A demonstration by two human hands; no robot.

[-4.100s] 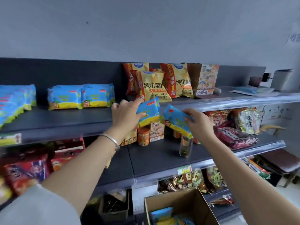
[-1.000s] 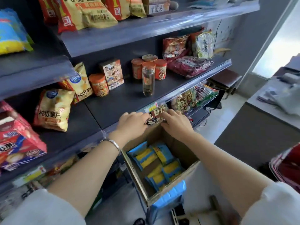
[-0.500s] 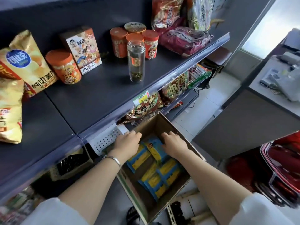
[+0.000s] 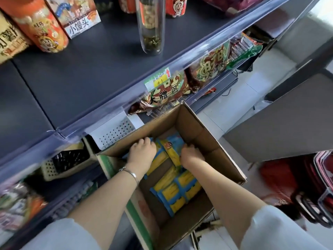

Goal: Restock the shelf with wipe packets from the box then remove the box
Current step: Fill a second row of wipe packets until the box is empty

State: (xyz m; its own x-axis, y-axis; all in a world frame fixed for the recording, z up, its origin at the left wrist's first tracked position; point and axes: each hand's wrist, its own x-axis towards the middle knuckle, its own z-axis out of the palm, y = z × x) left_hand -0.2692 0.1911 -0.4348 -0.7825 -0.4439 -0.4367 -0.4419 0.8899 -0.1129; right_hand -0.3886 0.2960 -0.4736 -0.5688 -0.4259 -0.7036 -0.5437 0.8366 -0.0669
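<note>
Both my forearms reached down into the open cardboard box [image 4: 226, 159], bare below pale sleeves. My left hand [image 4: 142, 152], with a thin bracelet [image 4: 130, 173] at the wrist, was knuckles-up at the far left of the box. Its fingers curled down onto the wipe packets [image 4: 178, 190]. The fingertips were hidden, so I could not tell whether I had hold of one. My right hand [image 4: 191, 155] was curled round the edge of a tilted packet [image 4: 173, 147], blue and yellow, which lay slantwise between my two hands.

The other packets lay flat in rows on the box floor, nearer to me, with bare cardboard showing beside them.

The box stood just below the front lip of a dark shelf [image 4: 81, 74], its far rim close to a white perforated panel [image 4: 115, 130]. On the shelf stood a clear jar [image 4: 150, 24], an orange canister [image 4: 41, 27] and a printed carton [image 4: 79, 17]. Snack bags [image 4: 167, 91] were tucked under the lip. To the right were the pale tiled floor [image 4: 234, 114], the grey side of a bench [image 4: 288, 123] and a blurred red basket [image 4: 306, 186].
</note>
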